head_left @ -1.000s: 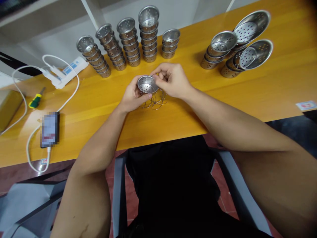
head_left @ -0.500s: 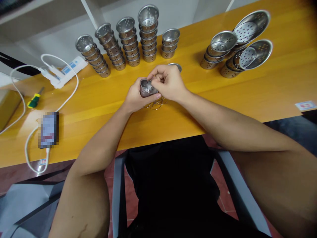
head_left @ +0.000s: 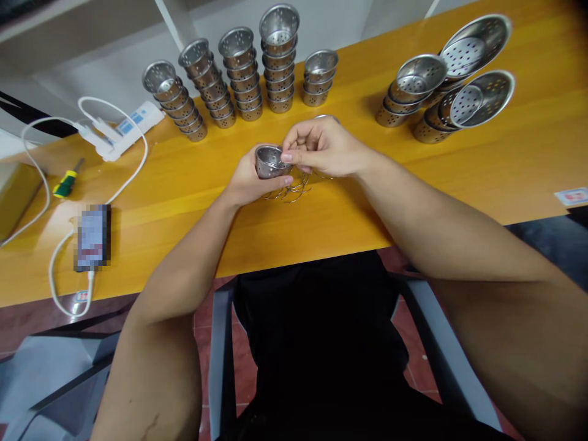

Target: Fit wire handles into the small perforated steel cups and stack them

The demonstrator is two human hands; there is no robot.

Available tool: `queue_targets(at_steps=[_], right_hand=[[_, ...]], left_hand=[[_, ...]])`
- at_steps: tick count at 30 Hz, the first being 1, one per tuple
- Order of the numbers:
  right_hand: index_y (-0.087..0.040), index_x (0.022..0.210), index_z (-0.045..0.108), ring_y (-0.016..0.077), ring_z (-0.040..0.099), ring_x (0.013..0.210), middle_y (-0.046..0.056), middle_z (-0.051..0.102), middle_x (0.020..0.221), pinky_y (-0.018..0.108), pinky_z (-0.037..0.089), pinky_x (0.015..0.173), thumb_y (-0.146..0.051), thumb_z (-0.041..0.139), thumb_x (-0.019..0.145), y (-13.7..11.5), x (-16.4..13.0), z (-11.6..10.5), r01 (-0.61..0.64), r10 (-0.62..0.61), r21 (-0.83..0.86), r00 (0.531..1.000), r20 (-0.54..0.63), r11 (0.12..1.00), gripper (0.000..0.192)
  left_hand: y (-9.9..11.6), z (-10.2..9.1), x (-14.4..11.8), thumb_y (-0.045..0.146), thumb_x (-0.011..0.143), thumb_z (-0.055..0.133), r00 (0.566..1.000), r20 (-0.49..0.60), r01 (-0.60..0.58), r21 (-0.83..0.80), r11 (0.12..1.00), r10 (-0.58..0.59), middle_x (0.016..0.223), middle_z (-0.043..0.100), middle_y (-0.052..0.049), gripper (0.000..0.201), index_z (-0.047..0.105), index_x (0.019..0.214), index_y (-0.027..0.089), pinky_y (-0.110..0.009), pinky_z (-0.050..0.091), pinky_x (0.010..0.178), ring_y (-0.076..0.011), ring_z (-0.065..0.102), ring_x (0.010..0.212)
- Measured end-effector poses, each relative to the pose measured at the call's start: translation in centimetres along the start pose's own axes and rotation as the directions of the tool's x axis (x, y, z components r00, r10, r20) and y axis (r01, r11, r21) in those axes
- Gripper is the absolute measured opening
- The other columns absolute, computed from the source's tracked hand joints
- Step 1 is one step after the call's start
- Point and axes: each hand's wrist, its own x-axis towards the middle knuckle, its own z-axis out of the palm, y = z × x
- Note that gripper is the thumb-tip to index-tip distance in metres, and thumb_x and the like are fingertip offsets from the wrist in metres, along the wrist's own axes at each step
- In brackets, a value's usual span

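Left hand (head_left: 248, 176) wraps a small perforated metal cup (head_left: 270, 160), thumb along the near side, fingers round the far side. Cup is held above the table, mouth up and tipped a little toward the wearer.

Right hand (head_left: 321, 146) at the cup's right edge: fingers curled, thumb tip and forefinger close together at the rim. Whether anything thin sits between them, cannot tell.

Just below both hands, a loose tangle of thin curved wires (head_left: 297, 188) on the yellow wooden table (head_left: 294, 236). Behind the right hand, a sliver of a metal rim (head_left: 327, 117), mostly hidden.

Farther back, a row of five cup stacks (head_left: 241, 76), same perforated metal; the rightmost is shortest. Well to the right, a cluster of nested cups (head_left: 397, 101), some leaning.

Left side: white power strip (head_left: 131, 133) with plugs in; green-and-yellow screwdriver (head_left: 67, 184); nearer, a phone (head_left: 92, 236), screen blurred, white cable (head_left: 52, 275) attached.

Far right, a small sticker (head_left: 572, 195) near the table's front edge.
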Motion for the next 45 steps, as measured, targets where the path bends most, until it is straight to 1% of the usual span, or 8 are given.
queue_targets(at_steps=[6,13,24,29,32,35,40,45], right_hand=[[-0.028,0.109,0.077,0.018,0.06,0.066,-0.002,0.073,0.078,0.035,0.052,0.059,-0.095,0.114,0.093,0.7,0.2,-0.1,-0.006,0.005,-0.045,1.0,-0.011,0.999,0.078],[-0.023,0.107,0.074,0.0151,0.063,0.076,-0.002,0.071,0.08,0.032,0.058,0.073,-0.088,0.114,0.1,1.2,0.6,0.3,0.076,-0.076,-0.022,0.997,0.019,0.997,0.076],[-0.024,0.102,0.078,0.0192,0.067,0.079,0.001,0.073,0.084,0.035,0.061,0.073,-0.087,0.118,0.092,1.0,0.3,0.4,0.046,-0.046,-0.024,0.999,-0.002,0.999,0.075],[-0.028,0.127,0.083,0.0241,0.07,0.088,0.003,0.076,0.096,0.039,0.065,0.077,-0.097,0.118,0.084,1.6,0.2,0.1,0.049,-0.072,-0.135,0.982,-0.174,0.99,0.089],[-0.03,0.135,0.084,0.0287,0.075,0.092,0.007,0.079,0.108,0.043,0.069,0.079,-0.105,0.109,0.089,1.9,-0.1,-0.1,0.028,-0.081,-0.228,0.971,-0.226,0.973,0.091],[-0.029,0.139,0.087,0.0296,0.077,0.094,0.011,0.082,0.122,0.046,0.072,0.084,-0.103,0.101,0.1,1.5,-0.5,-0.3,0.056,-0.136,-0.354,0.97,-0.204,0.933,0.085],[-0.03,0.139,0.09,0.0349,0.081,0.109,0.014,0.082,0.131,0.049,0.075,0.099,-0.096,0.106,0.099,0.7,-1.0,-0.7,0.083,-0.165,-0.492,0.978,-0.125,0.867,0.078],[-0.031,0.136,0.092,0.0362,0.08,0.112,0.015,0.082,0.137,0.056,0.074,0.109,-0.088,0.101,0.108,1.3,-1.0,-0.4,0.14,-0.186,-0.52,0.982,-0.037,0.843,0.064]], left_hand=[[-1.3,-0.3,0.0,0.094,0.074,0.119,0.998,-0.004,-0.064,0.05,0.997,0.064,0.142,0.089,-0.015,0.108,0.077,0.145,0.024,-0.055,0.078,0.118,-0.0338,0.089,0.128],[-0.4,-0.3,0.0,0.097,0.075,0.117,0.998,-0.026,-0.055,0.099,0.994,0.058,0.135,0.09,-0.014,0.104,0.079,0.138,0.024,-0.057,0.078,0.123,-0.0327,0.089,0.124],[-1.0,-0.5,-0.1,0.089,0.082,0.116,0.996,-0.014,-0.087,0.147,0.985,0.09,0.139,0.089,-0.014,0.1,0.077,0.148,0.025,-0.061,0.076,0.125,-0.0347,0.088,0.128],[-2.0,-0.7,0.4,0.093,0.086,0.112,0.986,-0.059,-0.142,0.162,0.976,0.153,0.147,0.086,-0.013,0.103,0.074,0.156,0.028,-0.061,0.073,0.13,-0.036,0.088,0.136],[-2.4,-0.7,0.7,0.101,0.083,0.109,0.98,-0.104,-0.154,0.154,0.976,0.171,0.147,0.086,-0.012,0.11,0.072,0.157,0.029,-0.059,0.073,0.13,-0.036,0.088,0.139],[-3.0,-0.8,1.0,0.106,0.079,0.108,0.979,-0.12,-0.145,0.145,0.979,0.163,0.147,0.086,-0.011,0.116,0.071,0.157,0.029,-0.058,0.073,0.128,-0.0362,0.089,0.14],[-4.3,-1.3,1.2,0.102,0.081,0.11,0.972,-0.106,-0.198,0.121,0.973,0.211,0.144,0.087,-0.008,0.109,0.071,0.158,0.034,-0.056,0.076,0.117,-0.0306,0.087,0.128],[-4.6,-1.2,1.3,0.108,0.084,0.103,0.972,-0.107,-0.191,0.173,0.966,0.212,0.161,0.078,-0.016,0.124,0.06,0.171,0.031,-0.057,0.071,0.134,-0.0378,0.084,0.151]])
